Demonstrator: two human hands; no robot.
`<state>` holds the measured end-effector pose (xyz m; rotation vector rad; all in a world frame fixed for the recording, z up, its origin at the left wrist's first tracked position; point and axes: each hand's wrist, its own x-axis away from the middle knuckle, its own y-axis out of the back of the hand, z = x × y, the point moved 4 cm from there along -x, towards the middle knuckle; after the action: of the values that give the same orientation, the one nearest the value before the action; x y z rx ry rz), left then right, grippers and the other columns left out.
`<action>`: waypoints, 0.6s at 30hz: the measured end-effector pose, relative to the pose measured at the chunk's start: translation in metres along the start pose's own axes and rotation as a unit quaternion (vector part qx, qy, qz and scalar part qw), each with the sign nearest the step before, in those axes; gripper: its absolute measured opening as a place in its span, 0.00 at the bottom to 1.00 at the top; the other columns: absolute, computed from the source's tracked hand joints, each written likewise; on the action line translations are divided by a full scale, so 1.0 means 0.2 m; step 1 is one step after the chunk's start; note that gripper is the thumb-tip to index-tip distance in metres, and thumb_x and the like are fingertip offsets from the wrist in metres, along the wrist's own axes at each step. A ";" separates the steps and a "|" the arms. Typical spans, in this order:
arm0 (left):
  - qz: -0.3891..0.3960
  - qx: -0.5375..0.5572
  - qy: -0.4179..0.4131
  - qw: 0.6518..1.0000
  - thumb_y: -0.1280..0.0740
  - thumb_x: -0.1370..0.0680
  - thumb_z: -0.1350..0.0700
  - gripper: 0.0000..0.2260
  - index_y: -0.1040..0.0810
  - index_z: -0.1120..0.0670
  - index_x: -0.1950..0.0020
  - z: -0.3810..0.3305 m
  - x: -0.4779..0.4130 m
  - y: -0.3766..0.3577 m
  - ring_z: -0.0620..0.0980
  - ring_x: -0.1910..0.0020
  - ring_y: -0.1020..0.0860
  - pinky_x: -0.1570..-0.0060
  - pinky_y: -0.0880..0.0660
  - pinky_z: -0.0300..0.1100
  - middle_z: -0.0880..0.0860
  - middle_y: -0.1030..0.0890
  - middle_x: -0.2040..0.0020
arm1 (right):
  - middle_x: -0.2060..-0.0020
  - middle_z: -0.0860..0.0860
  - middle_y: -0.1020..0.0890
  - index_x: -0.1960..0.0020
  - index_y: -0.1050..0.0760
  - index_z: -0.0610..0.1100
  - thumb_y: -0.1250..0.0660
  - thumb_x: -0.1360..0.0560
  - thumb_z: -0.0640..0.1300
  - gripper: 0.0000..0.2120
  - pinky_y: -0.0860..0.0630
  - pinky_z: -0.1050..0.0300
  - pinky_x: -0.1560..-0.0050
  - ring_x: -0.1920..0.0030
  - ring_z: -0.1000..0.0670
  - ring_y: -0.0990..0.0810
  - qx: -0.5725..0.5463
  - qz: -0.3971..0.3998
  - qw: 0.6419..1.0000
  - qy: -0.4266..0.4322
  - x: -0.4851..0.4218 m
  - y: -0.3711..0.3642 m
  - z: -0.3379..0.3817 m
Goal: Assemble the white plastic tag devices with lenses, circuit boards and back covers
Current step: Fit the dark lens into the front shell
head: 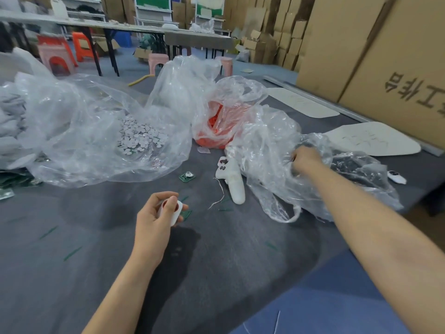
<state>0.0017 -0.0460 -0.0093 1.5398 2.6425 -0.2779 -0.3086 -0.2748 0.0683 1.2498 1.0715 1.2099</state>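
Note:
My left hand (156, 213) holds a white tag shell (174, 212) with a red lens showing inside it, fingers and thumb curled round it, above the grey table (96, 237). My right hand (304, 159) reaches into a crumpled clear plastic bag (272, 145) at the right; its fingers are hidden by the film, so what they grip cannot be made out. A green circuit board (187, 176) lies on the table between the bags. Another green board (186, 214) peeks out under my left hand. An assembled white tag (396, 177) lies at the far right.
A large clear bag (96, 131) holds several white discs. A bag of red lenses (214, 131) stands at the centre back. A white controller-shaped object (232, 179) lies mid-table with a loose thread. Cardboard boxes (373, 56) wall the right side. The table's edge runs diagonally at lower right.

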 end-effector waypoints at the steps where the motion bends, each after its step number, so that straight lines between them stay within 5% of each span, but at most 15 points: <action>1: 0.000 -0.004 0.001 1.000 0.36 0.20 0.60 0.05 0.22 0.52 0.53 0.00 0.00 0.00 0.43 0.69 0.22 0.66 0.25 0.32 0.51 0.16 0.62 | 0.52 0.43 0.21 0.44 0.23 0.38 0.29 0.31 0.36 0.16 0.27 0.56 0.56 0.53 0.43 0.23 -0.003 -0.002 1.000 0.000 0.00 0.01 0.00; 4: 0.001 -0.005 -0.001 1.000 0.36 0.20 0.60 0.05 0.22 0.53 0.53 -0.01 0.00 0.00 0.43 0.70 0.23 0.67 0.25 0.32 0.52 0.16 0.62 | 0.48 0.42 0.21 0.42 0.23 0.38 0.27 0.31 0.37 0.18 0.28 0.58 0.58 0.50 0.44 0.22 -0.007 0.008 1.000 -0.009 -0.01 0.01 0.01; 7: 0.004 -0.006 -0.002 1.000 0.36 0.20 0.60 0.05 0.22 0.52 0.53 0.00 0.00 -0.01 0.44 0.70 0.23 0.67 0.25 0.33 0.52 0.16 0.62 | 0.52 0.43 0.22 0.50 0.24 0.39 0.30 0.31 0.35 0.09 0.30 0.58 0.59 0.54 0.45 0.24 -0.038 -0.006 0.999 -0.021 -0.03 0.00 0.00; 11: 0.009 -0.006 -0.005 1.000 0.36 0.20 0.59 0.06 0.22 0.50 0.54 0.01 0.00 0.00 0.44 0.70 0.23 0.66 0.25 0.33 0.52 0.16 0.62 | 0.54 0.43 0.24 0.49 0.26 0.37 0.32 0.27 0.38 0.08 0.31 0.58 0.59 0.49 0.42 0.23 -0.166 -0.097 0.977 -0.095 -0.06 0.02 -0.06; 14: 0.009 -0.007 -0.008 1.000 0.36 0.20 0.59 0.07 0.22 0.49 0.54 0.01 -0.01 0.00 0.44 0.70 0.23 0.67 0.25 0.33 0.52 0.16 0.62 | 0.58 0.43 0.23 0.60 0.28 0.40 0.33 0.25 0.36 0.07 0.36 0.58 0.70 0.58 0.44 0.26 -0.212 -0.138 0.962 -0.101 -0.08 0.04 -0.08; 18: 0.013 -0.003 -0.009 1.000 0.37 0.20 0.60 0.06 0.22 0.51 0.53 -0.01 0.00 -0.01 0.44 0.71 0.24 0.68 0.25 0.34 0.52 0.16 0.62 | 0.49 0.41 0.21 0.49 0.28 0.40 0.35 0.24 0.36 0.05 0.29 0.52 0.59 0.53 0.41 0.23 -0.238 -0.173 0.952 -0.080 -0.06 0.07 -0.07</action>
<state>0.0010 -0.0465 -0.0076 1.5615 2.6058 -0.2805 -0.3249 -0.2856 0.0811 0.7348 0.7748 0.9980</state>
